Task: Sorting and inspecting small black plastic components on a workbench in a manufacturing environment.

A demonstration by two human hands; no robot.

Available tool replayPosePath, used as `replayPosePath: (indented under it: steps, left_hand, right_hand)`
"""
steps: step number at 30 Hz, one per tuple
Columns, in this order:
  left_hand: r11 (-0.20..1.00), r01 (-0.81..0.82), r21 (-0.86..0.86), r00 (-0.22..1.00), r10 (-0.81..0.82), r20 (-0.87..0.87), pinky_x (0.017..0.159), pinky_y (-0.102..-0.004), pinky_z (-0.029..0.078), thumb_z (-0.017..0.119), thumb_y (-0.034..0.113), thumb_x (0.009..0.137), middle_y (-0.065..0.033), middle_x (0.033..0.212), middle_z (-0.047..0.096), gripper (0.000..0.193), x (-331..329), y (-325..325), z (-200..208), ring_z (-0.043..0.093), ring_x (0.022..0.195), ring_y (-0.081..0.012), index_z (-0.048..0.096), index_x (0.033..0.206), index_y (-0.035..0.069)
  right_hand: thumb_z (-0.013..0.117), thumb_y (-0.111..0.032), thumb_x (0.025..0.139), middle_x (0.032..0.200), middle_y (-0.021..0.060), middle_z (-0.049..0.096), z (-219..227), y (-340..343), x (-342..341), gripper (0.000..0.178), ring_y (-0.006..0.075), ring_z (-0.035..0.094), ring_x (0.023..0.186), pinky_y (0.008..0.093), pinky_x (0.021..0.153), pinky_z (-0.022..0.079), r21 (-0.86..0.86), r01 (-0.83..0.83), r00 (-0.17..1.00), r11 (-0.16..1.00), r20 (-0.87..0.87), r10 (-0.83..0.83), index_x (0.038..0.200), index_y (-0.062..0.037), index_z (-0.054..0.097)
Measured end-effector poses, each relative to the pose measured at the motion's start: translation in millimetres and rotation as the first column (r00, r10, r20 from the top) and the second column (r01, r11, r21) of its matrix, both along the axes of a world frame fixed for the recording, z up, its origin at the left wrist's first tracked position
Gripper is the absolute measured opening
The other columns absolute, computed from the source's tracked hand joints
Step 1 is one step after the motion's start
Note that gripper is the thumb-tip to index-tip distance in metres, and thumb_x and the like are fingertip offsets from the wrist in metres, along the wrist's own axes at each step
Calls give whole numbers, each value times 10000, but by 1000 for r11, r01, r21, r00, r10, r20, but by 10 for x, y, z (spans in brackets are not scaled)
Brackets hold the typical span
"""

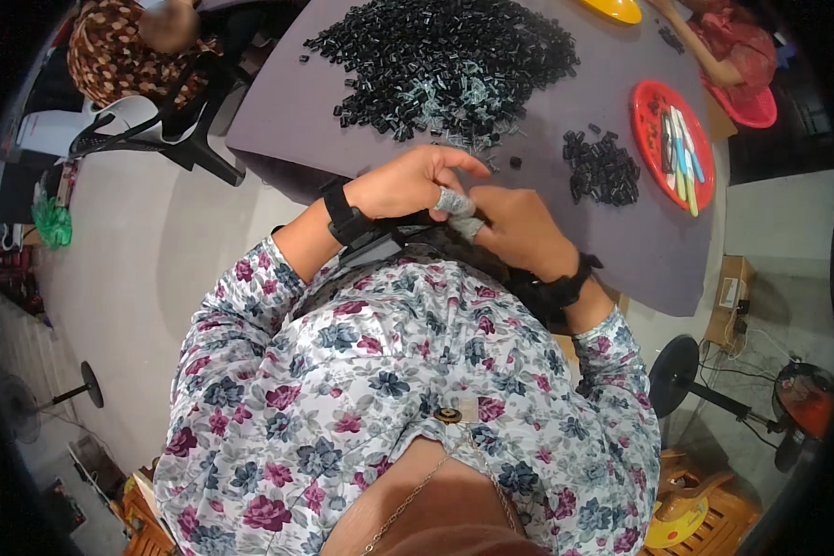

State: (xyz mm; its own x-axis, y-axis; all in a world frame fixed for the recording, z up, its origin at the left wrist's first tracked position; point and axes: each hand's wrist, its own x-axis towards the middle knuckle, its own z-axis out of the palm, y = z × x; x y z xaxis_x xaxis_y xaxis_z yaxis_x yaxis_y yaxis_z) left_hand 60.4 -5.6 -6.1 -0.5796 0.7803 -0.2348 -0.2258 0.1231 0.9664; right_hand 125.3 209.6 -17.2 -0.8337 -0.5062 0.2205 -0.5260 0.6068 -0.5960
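Pressing my left hand [406, 183] and right hand [517, 227] together at the table [621, 241] edge, fingers curled narrow around something too small to make out. Taped fingertips [454, 201] touch. The small pile of black pieces [602, 167] lies just beyond, beside the red plate [653, 102].

Both forearms come up from the floral sleeves and bend inward, each wrist wearing a black band. The left hand [408, 183] arches over from the left, fingers curled and its forefinger stretched across toward the right hand [519, 227]. The right hand's grip meets it fingertip to fingertip, two fingers [456, 202] there wrapped in grey tape.
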Motion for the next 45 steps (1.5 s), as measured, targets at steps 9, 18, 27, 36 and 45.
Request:
replayPosePath:
  steps: [9, 18, 27, 36, 45]
  left_hand:
    - [964, -240, -119, 812, 132, -568, 686, -271, 503, 673, 8, 899, -42, 883, 728, 321, -208, 36, -11, 655, 784, -114, 684, 1219, 5]
    - [892, -145, -428, 342, -361, -868, 833, -457, 556, 630, 17, 822, -155, 1066, 682, 321, -409, 919, -95, 671, 973, -392, 668, 1140, 49]
    - [925, -170, -338, 207, -302, -931, 779, -470, 566, 645, 56, 817, -172, 996, 683, 242, -431, 615, -92, 691, 932, -379, 676, 1056, 60]
    - [881, -387, -273, 346, -136, -928, 822, -452, 537, 661, -17, 773, -157, 988, 671, 263, -500, 40, -52, 662, 950, -388, 667, 1032, 30]
    - [841, -518, -156, 584, 214, -783, 850, -422, 539, 585, -94, 746, -186, 1074, 689, 392, -414, -299, -15, 685, 985, -362, 703, 1104, 13]
  right_hand:
    - [679, -10, 788, 886, 159, 639, 272, 1019, -139, 211, 394, 634, 828, 445, 712, 499, 193, 556, 831, 809, -117, -543, 987, -42, 616]
    - [654, 36, 776, 940, 171, 650, 74, 770, -278, 235, 388, 655, 879, 447, 768, 531, -37, 377, 908, 926, -181, -377, 1004, -23, 638]
    - [648, -32, 835, 992, 167, 661, 7, 672, -422, 198, 391, 647, 978, 477, 828, 525, 101, 330, 940, 939, -132, -316, 1032, -33, 665]
    - [686, -53, 826, 955, 190, 696, -44, 442, -969, 179, 395, 668, 935, 469, 816, 532, 147, 404, 904, 903, -212, -370, 1003, -30, 683]
    - [695, -23, 809, 852, 165, 683, -27, 231, -991, 160, 337, 679, 825, 408, 749, 532, 68, 272, 960, 960, 41, -275, 964, -5, 659]
